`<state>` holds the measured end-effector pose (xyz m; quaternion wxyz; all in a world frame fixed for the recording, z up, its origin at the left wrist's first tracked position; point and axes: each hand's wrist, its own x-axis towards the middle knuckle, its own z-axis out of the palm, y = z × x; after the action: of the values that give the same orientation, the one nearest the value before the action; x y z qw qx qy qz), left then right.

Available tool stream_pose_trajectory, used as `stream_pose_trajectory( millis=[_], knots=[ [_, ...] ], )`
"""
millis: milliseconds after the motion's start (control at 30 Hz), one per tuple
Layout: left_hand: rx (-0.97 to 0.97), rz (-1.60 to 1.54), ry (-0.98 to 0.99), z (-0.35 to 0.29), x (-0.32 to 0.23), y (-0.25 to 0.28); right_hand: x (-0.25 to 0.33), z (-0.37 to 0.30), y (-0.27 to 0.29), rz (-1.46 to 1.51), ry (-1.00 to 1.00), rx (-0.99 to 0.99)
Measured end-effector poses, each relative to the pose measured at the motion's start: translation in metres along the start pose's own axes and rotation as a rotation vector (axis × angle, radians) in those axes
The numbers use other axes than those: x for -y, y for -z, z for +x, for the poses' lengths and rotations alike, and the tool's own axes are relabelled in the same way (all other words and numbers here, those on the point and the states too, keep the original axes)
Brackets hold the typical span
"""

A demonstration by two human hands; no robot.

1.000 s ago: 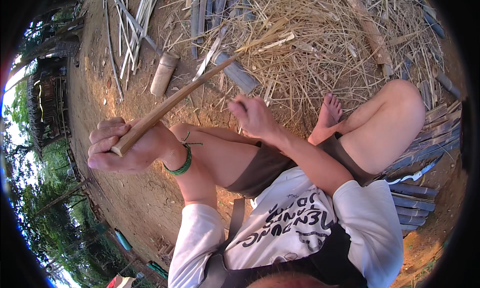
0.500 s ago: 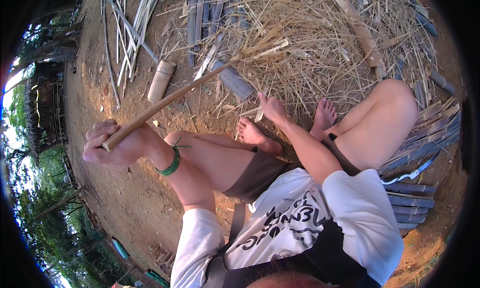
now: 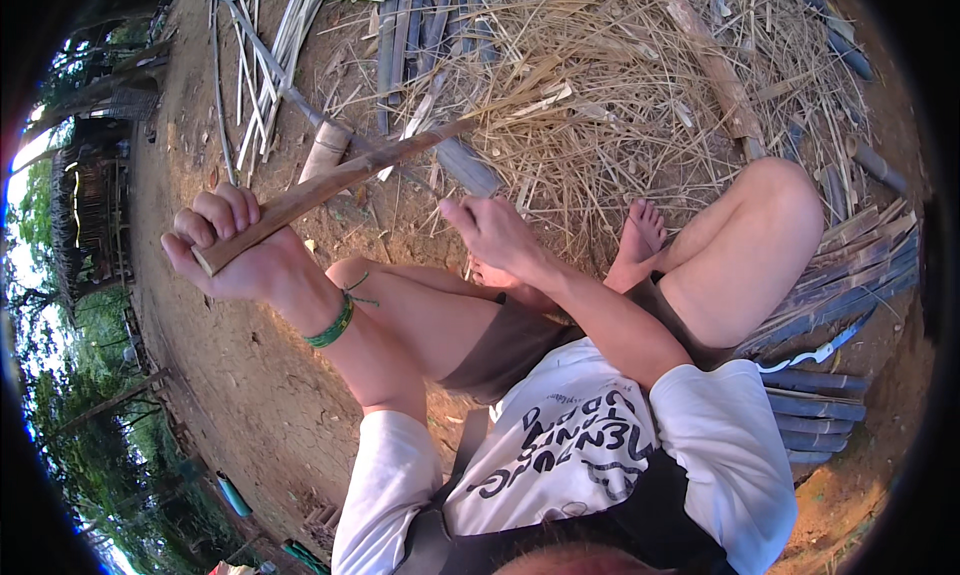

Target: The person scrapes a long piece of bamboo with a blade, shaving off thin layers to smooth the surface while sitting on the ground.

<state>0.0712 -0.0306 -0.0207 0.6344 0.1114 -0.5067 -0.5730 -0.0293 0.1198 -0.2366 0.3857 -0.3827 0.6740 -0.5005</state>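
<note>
My left hand [image 3: 222, 237], with a green woven band [image 3: 332, 327] on its wrist, is closed round the near end of a brown bamboo strip [image 3: 345, 175]. The strip slants up and right, its far tip overlapping the straw. To the right of it, my right hand [image 3: 492, 237] is a fist with the thumb along the top. From this fist a thin grey blade, seemingly a long knife [image 3: 426, 183], points up and left and passes behind the strip. Its handle is hidden in my fingers.
Loose shavings [image 3: 610, 115] cover the ground ahead, with a bamboo pole [image 3: 715, 60] across them. A short bamboo log [image 3: 324, 155] and a grey bamboo piece [image 3: 466, 168] lie beyond the strip. Pale strips [image 3: 285, 50] lie far left; split bamboo [image 3: 815, 410] is stacked right.
My right hand has moved left, nearer the strip, and its wrist has turned. The strip has rolled slightly in my left hand, showing a broader face.
</note>
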Motion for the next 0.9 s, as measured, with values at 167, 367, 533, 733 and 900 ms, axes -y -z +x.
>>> stream_pose_trajectory(
  millis=[167, 367, 533, 733, 900],
  knots=[
    [-0.013, -0.007, -0.015, 0.007, 0.005, 0.01, -0.073, 0.018, -0.018, -0.058, -0.058, -0.161],
    [-0.076, 0.003, -0.047, 0.006, 0.005, 0.002, -0.079, 0.009, -0.009, -0.068, -0.186, -0.151],
    [-0.026, 0.02, -0.018, 0.012, 0.008, -0.001, -0.079, 0.008, -0.019, -0.104, -0.16, -0.121],
    [0.045, -0.036, 0.013, 0.004, 0.007, -0.002, -0.104, 0.017, 0.003, -0.163, -0.288, -0.078],
    [0.149, -0.108, 0.071, 0.008, 0.006, 0.001, -0.064, 0.013, -0.005, -0.084, 0.067, -0.15]
  ],
)
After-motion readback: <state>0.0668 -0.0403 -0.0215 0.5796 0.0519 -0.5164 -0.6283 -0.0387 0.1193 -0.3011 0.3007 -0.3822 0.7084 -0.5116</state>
